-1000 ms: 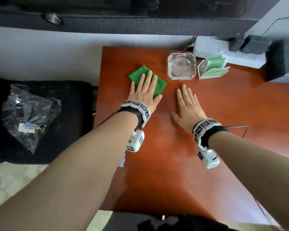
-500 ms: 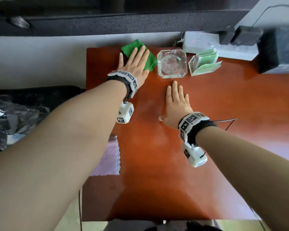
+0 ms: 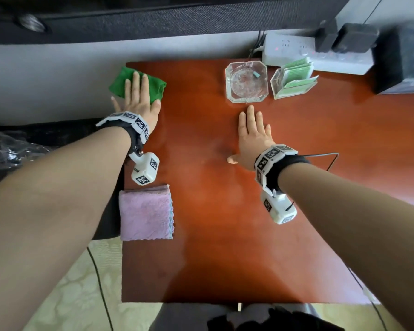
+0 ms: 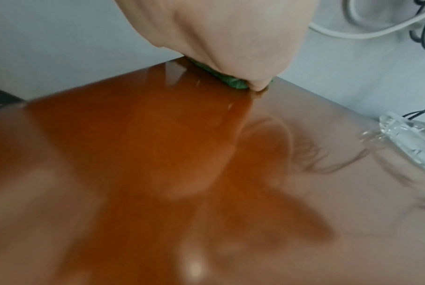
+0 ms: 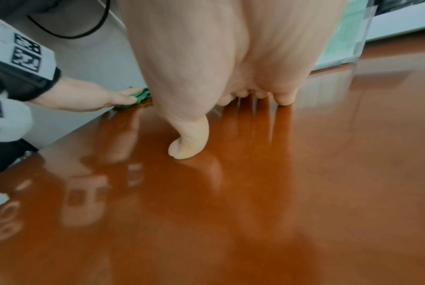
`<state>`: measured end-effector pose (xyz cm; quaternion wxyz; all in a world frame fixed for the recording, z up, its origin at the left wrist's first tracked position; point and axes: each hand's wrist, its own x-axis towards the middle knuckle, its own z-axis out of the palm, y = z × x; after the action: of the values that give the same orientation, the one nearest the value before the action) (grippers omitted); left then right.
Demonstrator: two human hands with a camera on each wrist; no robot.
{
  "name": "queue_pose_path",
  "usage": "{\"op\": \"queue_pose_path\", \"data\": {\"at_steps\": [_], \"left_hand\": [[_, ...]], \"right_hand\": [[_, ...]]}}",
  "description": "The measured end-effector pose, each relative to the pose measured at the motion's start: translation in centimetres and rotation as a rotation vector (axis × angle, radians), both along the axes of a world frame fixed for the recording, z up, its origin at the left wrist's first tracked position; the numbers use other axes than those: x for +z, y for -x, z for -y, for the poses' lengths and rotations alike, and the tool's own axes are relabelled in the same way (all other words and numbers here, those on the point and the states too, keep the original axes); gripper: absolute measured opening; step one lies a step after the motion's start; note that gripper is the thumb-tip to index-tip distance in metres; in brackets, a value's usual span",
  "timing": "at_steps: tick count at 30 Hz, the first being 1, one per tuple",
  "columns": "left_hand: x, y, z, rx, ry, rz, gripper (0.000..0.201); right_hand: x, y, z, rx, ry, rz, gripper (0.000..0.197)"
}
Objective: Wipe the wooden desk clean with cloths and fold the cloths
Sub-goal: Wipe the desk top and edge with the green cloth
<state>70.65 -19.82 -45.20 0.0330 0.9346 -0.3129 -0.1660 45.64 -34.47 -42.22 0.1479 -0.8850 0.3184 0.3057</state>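
Note:
A folded green cloth (image 3: 120, 80) lies at the far left corner of the reddish wooden desk (image 3: 213, 211), partly over its left edge. My left hand (image 3: 136, 96) presses flat on it with straight fingers. In the left wrist view a strip of the green cloth (image 4: 231, 81) shows under the palm (image 4: 231, 34). My right hand (image 3: 252, 132) lies flat on the bare desk just in front of the glass ashtray, holding nothing. In the right wrist view its thumb (image 5: 189, 140) rests on the wood. A folded pink cloth (image 3: 145, 212) lies at the desk's left edge, nearer to me.
A square glass ashtray (image 3: 246, 81) and a clear holder with green packets (image 3: 294, 78) stand at the desk's far side. Behind them are a white power strip (image 3: 296, 50) with black plugs and a dark box (image 3: 402, 63). A black chair with a plastic bag (image 3: 17, 149) is at left.
My left hand has slid the green cloth from beside the ashtray leftward to the far left corner. The right hand has stayed flat on the desk. The pink cloth has come into view.

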Motion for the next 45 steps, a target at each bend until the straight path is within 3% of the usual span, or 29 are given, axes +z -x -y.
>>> {"op": "queue_pose_path", "data": {"at_steps": [5, 15, 21, 26, 31, 35, 41, 45], "left_hand": [[0.6, 5.4, -2.1, 0.04, -0.049, -0.022, 0.068], [2.0, 19.1, -7.0, -0.152, -0.26, -0.102, 0.075], [1.8, 14.5, -0.8, -0.166, -0.219, -0.063, 0.07], [1.0, 10.4, 6.2, -0.223, -0.073, 0.002, 0.071], [0.4, 10.1, 7.9, -0.24, -0.036, 0.03, 0.071], [0.9, 12.9, 5.2, -0.32, -0.101, 0.027, 0.073], [1.9, 22.8, -3.3, -0.452, -0.212, -0.081, 0.078], [2.0, 26.7, -7.6, -0.535, -0.269, -0.093, 0.081]], "right_hand": [[0.1, 0.0, 0.2, 0.008, -0.008, 0.014, 0.125], [0.9, 1.7, 1.0, 0.054, -0.059, 0.098, 0.12], [0.6, 1.9, 1.5, 0.109, -0.033, 0.108, 0.127], [-0.9, 1.7, 1.3, 0.111, -0.002, 0.105, 0.129], [-1.3, 1.6, 1.5, 0.114, -0.006, 0.075, 0.13], [-1.0, 1.5, 1.6, 0.117, -0.01, 0.051, 0.13], [0.7, 1.7, 1.5, 0.092, -0.064, 0.103, 0.129], [0.8, 2.1, 1.5, 0.078, -0.1, 0.113, 0.117]]}}
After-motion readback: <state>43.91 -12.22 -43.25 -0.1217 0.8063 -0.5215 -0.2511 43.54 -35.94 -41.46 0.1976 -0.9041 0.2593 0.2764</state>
